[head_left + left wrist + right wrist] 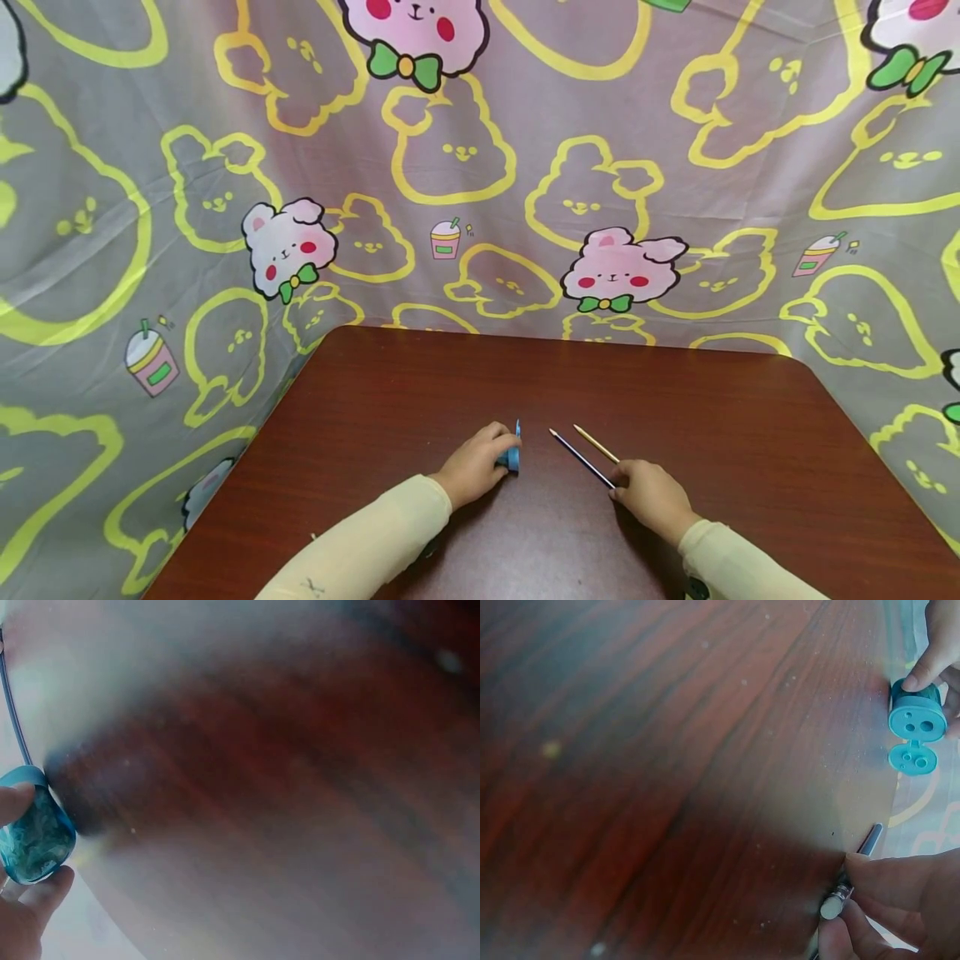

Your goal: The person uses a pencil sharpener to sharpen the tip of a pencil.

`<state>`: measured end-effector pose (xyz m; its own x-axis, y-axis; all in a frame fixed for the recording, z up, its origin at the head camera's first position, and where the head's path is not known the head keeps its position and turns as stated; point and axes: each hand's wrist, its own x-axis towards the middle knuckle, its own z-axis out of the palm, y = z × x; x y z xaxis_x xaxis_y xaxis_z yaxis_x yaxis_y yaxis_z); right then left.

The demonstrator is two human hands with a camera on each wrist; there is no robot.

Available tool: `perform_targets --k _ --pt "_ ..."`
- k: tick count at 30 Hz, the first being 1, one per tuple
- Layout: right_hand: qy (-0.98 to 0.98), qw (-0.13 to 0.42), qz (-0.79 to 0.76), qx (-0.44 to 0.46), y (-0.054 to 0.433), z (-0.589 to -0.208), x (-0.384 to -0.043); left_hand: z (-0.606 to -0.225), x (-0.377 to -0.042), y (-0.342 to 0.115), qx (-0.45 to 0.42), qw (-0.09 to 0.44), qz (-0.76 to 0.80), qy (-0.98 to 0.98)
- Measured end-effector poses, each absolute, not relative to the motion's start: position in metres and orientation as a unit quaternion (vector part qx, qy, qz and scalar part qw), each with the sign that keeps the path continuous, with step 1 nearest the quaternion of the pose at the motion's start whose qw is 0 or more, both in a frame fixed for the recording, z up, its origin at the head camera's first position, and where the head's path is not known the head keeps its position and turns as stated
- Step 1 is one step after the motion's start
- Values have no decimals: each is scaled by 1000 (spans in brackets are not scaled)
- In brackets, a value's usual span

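My left hand [477, 463] grips a blue pencil sharpener [513, 458] near the middle of the table. Its lid is flipped open; in the right wrist view, two sharpening holes show on the sharpener [917, 720], with the lid [913, 759] hinged out below. The body looks cloudy teal in the left wrist view [39, 836]. My right hand [654, 498] pinches a dark pencil [581, 458] near its eraser end [831, 907]. The pencil's point faces the sharpener, apart from it. Beside it, a yellowish pencil [596, 443] runs up to the right hand; whether it is held is hidden.
Both hands are over a dark brown wooden table [570, 375] with rounded far corners. Behind it and to the sides hangs a grey curtain [525, 108] printed with cartoon animals.
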<state>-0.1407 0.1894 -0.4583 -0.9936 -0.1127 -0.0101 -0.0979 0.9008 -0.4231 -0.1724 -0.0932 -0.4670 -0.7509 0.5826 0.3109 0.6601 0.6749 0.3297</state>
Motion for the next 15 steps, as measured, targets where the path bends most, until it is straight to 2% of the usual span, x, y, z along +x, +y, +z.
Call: perform_targets --k 10,15 --pt "975 16 -216 -51 191 -458 -140 -465 -173 -94 -331 61 -215 -917" --pt "973 0 -224 -60 192 -456 -141 -462 -173 -99 -321 68 -217 -920"
